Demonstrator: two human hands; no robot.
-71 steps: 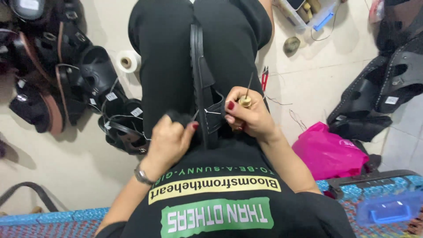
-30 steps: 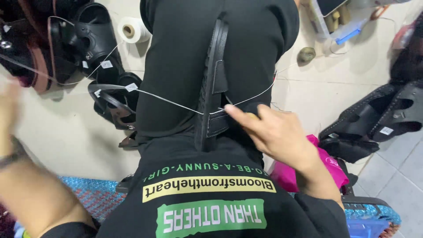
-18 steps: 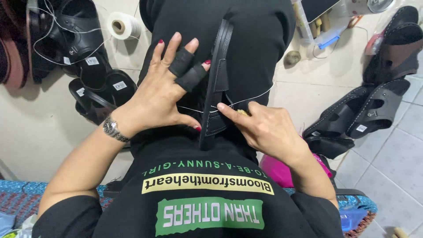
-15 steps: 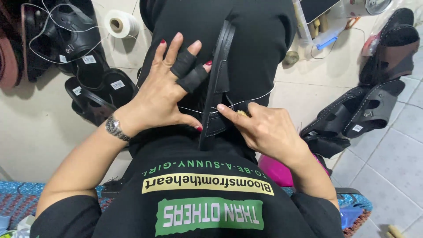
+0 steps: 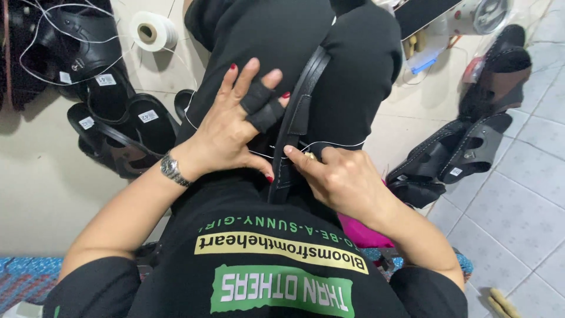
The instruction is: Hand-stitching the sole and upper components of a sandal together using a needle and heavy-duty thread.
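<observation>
While the black sandal [image 5: 294,126] stands on edge between the person's knees, the left hand [image 5: 235,126] rests splayed and released against its left side, and the right hand [image 5: 341,176] pinches white thread [image 5: 335,144] at its right edge.

close head view, straight down over lap [image 5: 282,70]

Two hands are at work, the left hand [image 5: 235,126] and the right hand [image 5: 341,176], with one black sandal [image 5: 297,118] held edge-up between the knees. One wristwatch [image 5: 171,169] sits on the left wrist, two black finger guards [image 5: 263,107] cover two fingers of that hand, and one spool of white thread [image 5: 152,31] lies on the floor. About three black sandals [image 5: 465,150] lie on the tiles to the right, and the dark sandals [image 5: 123,126] heaped at the left overlap too much for a sure count.
</observation>
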